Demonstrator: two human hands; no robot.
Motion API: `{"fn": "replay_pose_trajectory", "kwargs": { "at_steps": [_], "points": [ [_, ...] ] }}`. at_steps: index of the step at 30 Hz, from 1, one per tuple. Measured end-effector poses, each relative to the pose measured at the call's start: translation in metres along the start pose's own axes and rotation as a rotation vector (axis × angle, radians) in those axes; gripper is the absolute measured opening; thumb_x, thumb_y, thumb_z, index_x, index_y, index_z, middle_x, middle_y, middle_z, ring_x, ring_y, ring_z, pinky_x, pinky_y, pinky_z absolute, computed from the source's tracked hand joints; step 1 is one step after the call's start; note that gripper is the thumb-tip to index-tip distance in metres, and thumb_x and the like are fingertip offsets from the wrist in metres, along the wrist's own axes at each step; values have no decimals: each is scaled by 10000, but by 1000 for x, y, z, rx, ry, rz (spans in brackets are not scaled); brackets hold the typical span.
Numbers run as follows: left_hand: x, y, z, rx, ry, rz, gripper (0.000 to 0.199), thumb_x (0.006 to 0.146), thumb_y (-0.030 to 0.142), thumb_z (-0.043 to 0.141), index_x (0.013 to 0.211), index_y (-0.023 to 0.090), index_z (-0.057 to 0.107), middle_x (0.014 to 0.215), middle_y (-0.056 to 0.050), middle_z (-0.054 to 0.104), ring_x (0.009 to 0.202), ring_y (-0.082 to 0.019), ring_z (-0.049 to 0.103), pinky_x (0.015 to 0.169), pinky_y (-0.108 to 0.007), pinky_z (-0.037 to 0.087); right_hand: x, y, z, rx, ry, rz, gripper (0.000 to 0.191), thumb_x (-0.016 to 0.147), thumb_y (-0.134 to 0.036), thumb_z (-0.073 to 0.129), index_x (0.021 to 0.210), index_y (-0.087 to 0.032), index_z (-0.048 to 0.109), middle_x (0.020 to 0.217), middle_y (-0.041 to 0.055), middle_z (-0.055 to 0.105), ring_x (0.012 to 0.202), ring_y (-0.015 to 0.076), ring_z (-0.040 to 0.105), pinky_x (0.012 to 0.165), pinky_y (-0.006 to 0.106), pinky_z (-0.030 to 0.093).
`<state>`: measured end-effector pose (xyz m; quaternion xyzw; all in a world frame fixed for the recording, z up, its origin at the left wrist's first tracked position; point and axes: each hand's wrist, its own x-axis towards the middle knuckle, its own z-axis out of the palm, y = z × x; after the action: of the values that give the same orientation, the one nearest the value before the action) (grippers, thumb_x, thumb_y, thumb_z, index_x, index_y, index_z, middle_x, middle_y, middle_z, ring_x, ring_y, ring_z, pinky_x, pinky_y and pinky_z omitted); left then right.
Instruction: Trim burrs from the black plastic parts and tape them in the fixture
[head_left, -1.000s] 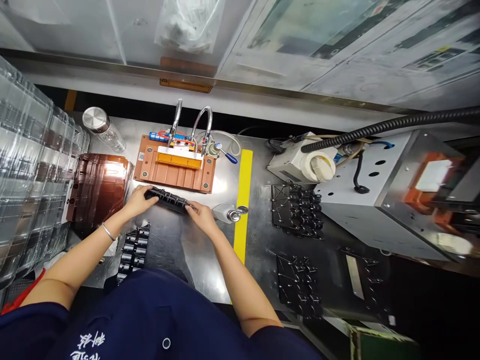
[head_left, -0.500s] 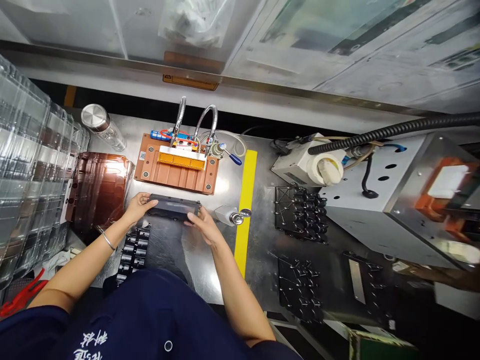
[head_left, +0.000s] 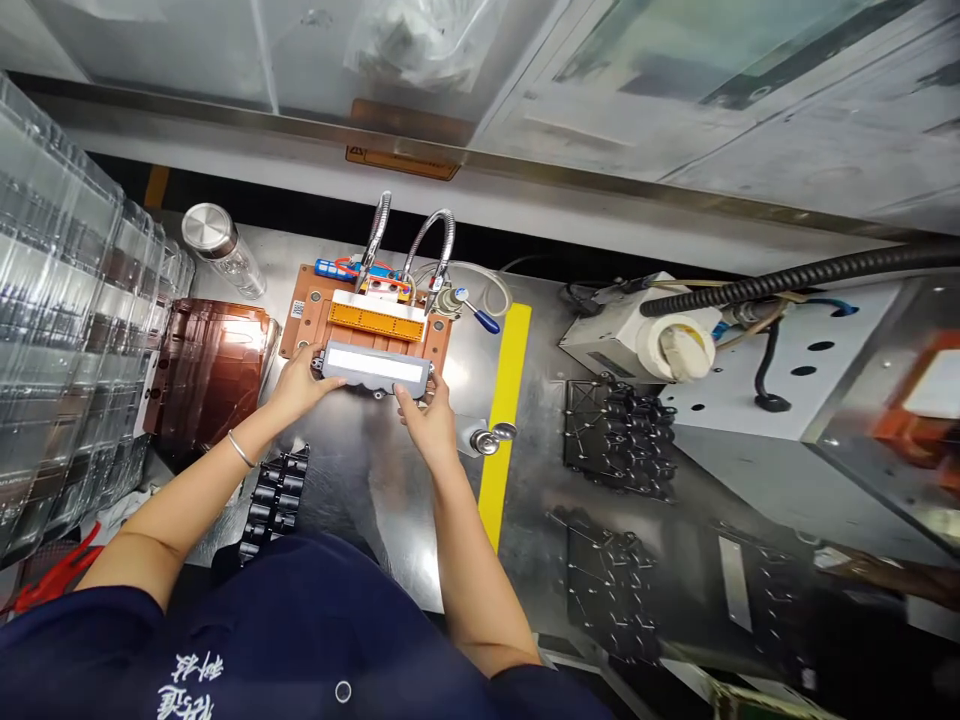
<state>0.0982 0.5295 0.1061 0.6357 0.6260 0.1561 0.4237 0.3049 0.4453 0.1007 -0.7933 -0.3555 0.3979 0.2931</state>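
A long dark grey part (head_left: 377, 369) with a bright strip along its face is held level between both hands. My left hand (head_left: 301, 384) grips its left end, thumb along the near edge. At the right end my right hand (head_left: 429, 408) holds it, thumb on the front. The part hangs over the near edge of a copper-coloured fixture (head_left: 299, 318). On that fixture sits an orange block (head_left: 376, 321) under two metal hoses and a blue-tipped lever (head_left: 486, 321). Black ribbed parts (head_left: 276, 500) lie near my left forearm.
A glass bottle (head_left: 223, 250) and a brown translucent box (head_left: 214, 365) stand at left, beside stacked clear trays (head_left: 67, 300). Right of the yellow strip (head_left: 505, 420) are black parts (head_left: 619, 435), a white machine (head_left: 637, 330) and, far right, another person's hand (head_left: 862, 568).
Both hands have moved forward with the grey part, from the bench in front of the fixture to its near edge. The part has tilted, showing its bright strip. The camera view has shifted slightly.
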Motion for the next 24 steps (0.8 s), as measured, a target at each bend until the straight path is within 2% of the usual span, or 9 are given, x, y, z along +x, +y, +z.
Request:
{"fn": "replay_pose_trajectory", "kwargs": {
  "at_steps": [3, 5, 8, 10, 12, 14, 15, 20, 24],
  "points": [
    [11, -1, -4, -147, 42, -43, 537, 659, 341, 760, 1135, 131, 625, 1142, -132, 643, 976, -234, 614, 864, -342, 470, -2, -11, -5, -273, 71, -54, 766, 764, -597, 573, 1385, -184, 397, 1229, 173, 583, 877, 263, 654, 847, 443, 488],
    [26, 1, -7, -290, 97, -137, 329, 714, 318, 700, 987, 136, 674, 950, -80, 678, 800, -173, 610, 760, -291, 472, 0, -19, -6, -372, 84, -62, 728, 773, -587, 570, 1369, -194, 431, 1276, 178, 545, 918, 276, 645, 851, 448, 473],
    [50, 5, -8, -423, 118, -271, 137, 754, 254, 622, 790, 134, 675, 669, -10, 625, 572, -111, 521, 589, -236, 425, 5, -25, -4, -441, 57, -58, 668, 792, -582, 554, 1325, -186, 479, 1200, 155, 604, 899, 266, 647, 814, 411, 473],
    [60, 9, -7, -479, 88, -335, 103, 742, 228, 618, 723, 137, 663, 601, 11, 598, 475, -81, 450, 503, -215, 375, 7, -25, -4, -483, 24, -56, 569, 813, -602, 519, 1195, -182, 569, 1059, 124, 671, 852, 256, 656, 766, 375, 469],
    [64, 12, -5, -540, 70, -390, 90, 727, 217, 629, 687, 141, 657, 589, 16, 597, 424, -58, 395, 452, -203, 333, 7, -23, -7, -547, -52, -34, 486, 816, -637, 495, 942, -191, 643, 860, 99, 703, 777, 254, 662, 690, 344, 454],
    [64, 14, -4, -592, 61, -426, 89, 714, 219, 647, 667, 143, 655, 586, 17, 599, 404, -44, 362, 423, -194, 297, 7, -23, -11, -607, -128, -16, 446, 783, -644, 540, 713, -210, 615, 713, 84, 691, 703, 252, 657, 619, 320, 427],
    [64, 15, -4, -616, 58, -438, 88, 705, 221, 659, 662, 144, 656, 581, 19, 598, 399, -40, 352, 413, -191, 282, 8, -26, -12, -620, -149, -22, 423, 764, -627, 580, 663, -217, 598, 681, 76, 686, 683, 249, 654, 599, 313, 416],
    [64, 18, -6, -693, 45, -477, 91, 670, 208, 689, 627, 141, 644, 551, 22, 591, 382, -31, 331, 397, -190, 254, 20, -58, -5, -577, -131, -187, 227, 786, -464, 628, 814, -241, 658, 771, 44, 706, 749, 231, 658, 640, 311, 425],
    [66, 17, -2, -726, 58, -491, 84, 670, 181, 676, 613, 135, 634, 529, 25, 577, 369, -33, 327, 398, -199, 247, 31, -85, 8, -633, -377, -296, 177, 767, -339, 626, 629, -229, 624, 592, 17, 624, 620, 185, 595, 602, 290, 399]
  ]
}}
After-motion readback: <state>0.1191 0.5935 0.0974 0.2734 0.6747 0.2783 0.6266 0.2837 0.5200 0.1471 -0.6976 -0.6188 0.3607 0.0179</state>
